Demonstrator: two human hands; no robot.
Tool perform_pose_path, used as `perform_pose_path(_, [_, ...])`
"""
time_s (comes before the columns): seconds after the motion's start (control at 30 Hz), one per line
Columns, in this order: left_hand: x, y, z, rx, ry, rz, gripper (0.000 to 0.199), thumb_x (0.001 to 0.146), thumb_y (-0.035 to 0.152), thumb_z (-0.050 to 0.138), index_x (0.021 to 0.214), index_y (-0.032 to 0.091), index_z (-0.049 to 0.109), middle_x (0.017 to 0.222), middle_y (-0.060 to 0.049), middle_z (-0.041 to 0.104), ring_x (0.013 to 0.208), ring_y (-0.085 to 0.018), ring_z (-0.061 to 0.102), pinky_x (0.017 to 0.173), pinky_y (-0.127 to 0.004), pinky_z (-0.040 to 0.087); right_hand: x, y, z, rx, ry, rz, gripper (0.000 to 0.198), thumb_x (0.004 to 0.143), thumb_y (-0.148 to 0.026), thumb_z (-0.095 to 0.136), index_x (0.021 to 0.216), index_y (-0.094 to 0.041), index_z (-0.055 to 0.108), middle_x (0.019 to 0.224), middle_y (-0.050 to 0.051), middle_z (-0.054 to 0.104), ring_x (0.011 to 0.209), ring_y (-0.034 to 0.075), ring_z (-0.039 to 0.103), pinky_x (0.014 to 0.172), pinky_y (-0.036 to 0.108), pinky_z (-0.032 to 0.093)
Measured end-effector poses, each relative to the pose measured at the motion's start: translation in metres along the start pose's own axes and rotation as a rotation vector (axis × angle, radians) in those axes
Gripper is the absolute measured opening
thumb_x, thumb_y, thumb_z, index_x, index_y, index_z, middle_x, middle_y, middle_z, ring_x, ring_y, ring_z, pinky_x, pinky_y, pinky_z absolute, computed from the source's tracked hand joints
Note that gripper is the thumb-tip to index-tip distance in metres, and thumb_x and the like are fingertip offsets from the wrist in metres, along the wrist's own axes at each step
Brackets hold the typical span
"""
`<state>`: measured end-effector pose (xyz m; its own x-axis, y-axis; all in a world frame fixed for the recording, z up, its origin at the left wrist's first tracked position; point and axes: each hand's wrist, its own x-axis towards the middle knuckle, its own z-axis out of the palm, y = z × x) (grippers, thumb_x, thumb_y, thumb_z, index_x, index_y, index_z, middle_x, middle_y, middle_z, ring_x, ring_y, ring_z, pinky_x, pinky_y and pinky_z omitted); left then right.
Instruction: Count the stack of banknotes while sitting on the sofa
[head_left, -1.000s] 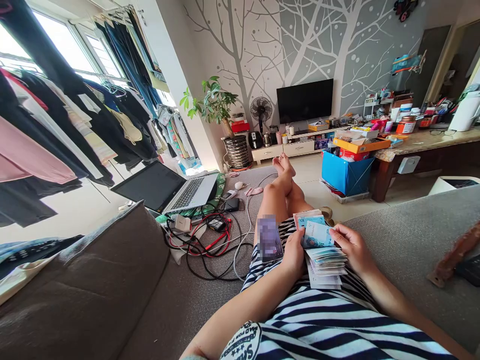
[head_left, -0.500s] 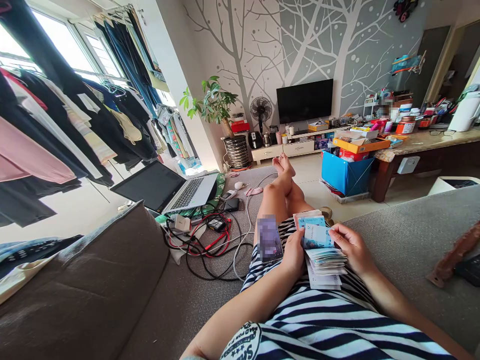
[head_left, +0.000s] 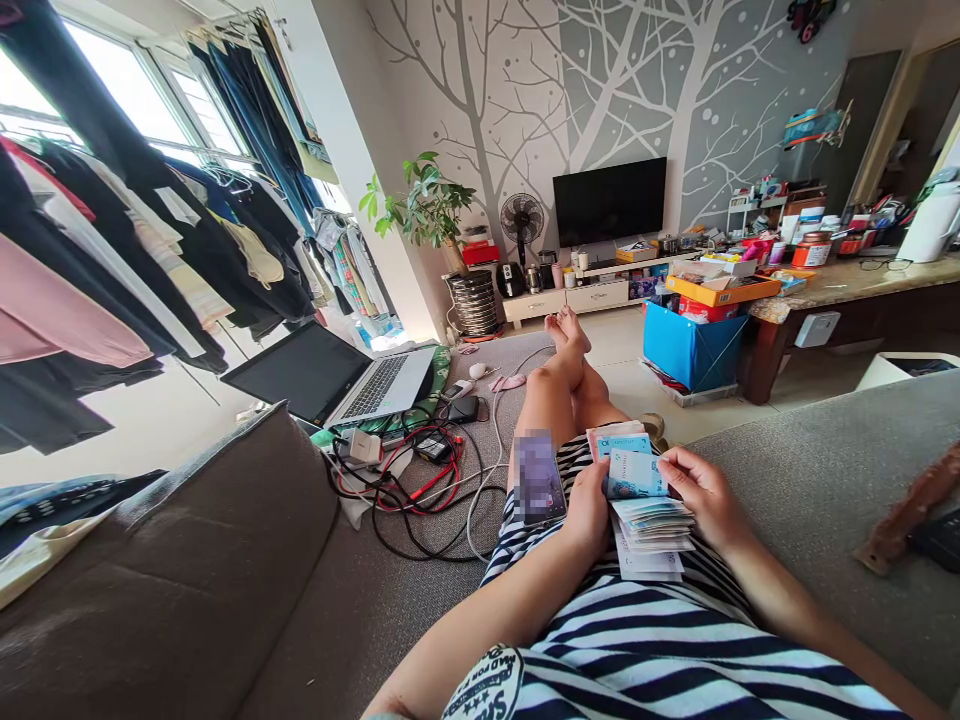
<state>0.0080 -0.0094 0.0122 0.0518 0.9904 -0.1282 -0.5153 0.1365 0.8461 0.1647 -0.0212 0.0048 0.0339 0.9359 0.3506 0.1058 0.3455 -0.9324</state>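
Both my hands are over my lap with paper banknotes between them. My left hand (head_left: 589, 503) is closed on the left edge of a light blue banknote (head_left: 636, 473), its thumb on top. From the right, my right hand (head_left: 703, 492) pinches that same note between thumb and fingers. More blue and pinkish banknotes (head_left: 621, 440) stick out beyond it. Below the hands, a fanned stack of banknotes (head_left: 651, 530) hangs toward my striped clothing. A phone (head_left: 541, 485), partly pixelated, lies on my thigh left of my left hand.
An open laptop (head_left: 375, 385) sits on the sofa at left, beside tangled black, red and white cables (head_left: 427, 500). A brown cushion (head_left: 187, 560) is nearer. A blue storage box (head_left: 694, 348) stands on the floor by a cluttered table (head_left: 847, 285). A TV (head_left: 610, 202) is at the back.
Almost nothing differs. Both hands keep the same hold, and the notes have shifted only very slightly.
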Motion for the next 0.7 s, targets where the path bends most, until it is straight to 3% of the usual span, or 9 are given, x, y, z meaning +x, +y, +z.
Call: perform_pose_path(0.7, [-0.0033,0.0050,0.0003,0.087,0.032,0.032,0.027,0.069,0.044,0.075,0.065,0.018,0.071,0.067,-0.005,0.069,0.070,-0.023,0.059,0.072,-0.033,0.046,-0.0013,-0.0062,0.0010,0.007,0.012,-0.043,0.054,0.086,-0.072,0.063,0.067,-0.022,0.056,0.059,-0.003,0.045,0.056,0.015,0.041,0.052,0.027,0.036])
